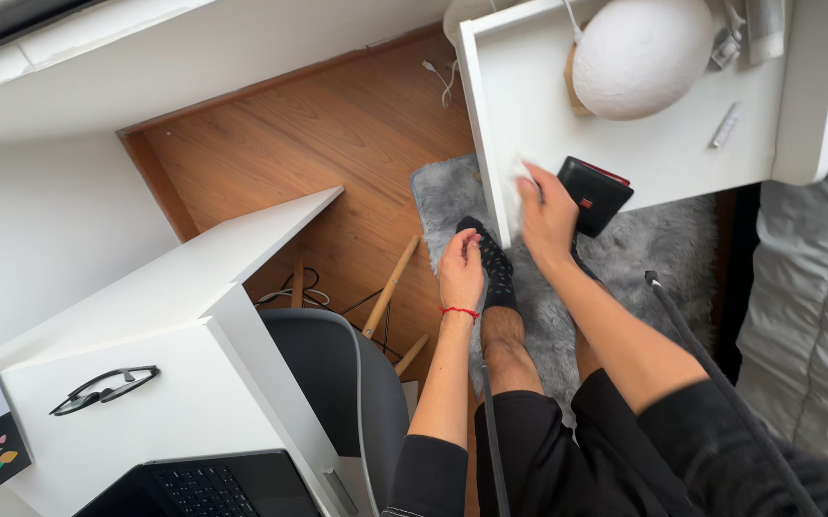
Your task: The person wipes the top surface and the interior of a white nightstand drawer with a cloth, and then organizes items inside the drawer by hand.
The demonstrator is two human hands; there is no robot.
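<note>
Right hand [548,215]: grip closed on white cloth [523,174], pressed at white worktop [529,105] edge, beside black wallet [594,194]. Left hand [460,273]: loosely curled, empty.

Your sleeves [433,469] are black and pushed up, trousers [538,450] black, a red thread [459,311] at your left wrist, dotted black sock [497,268].

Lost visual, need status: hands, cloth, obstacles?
Left hand hangs open by socked foot. Right hand presses white cloth on nightstand edge. Black wallet alongside.
</note>
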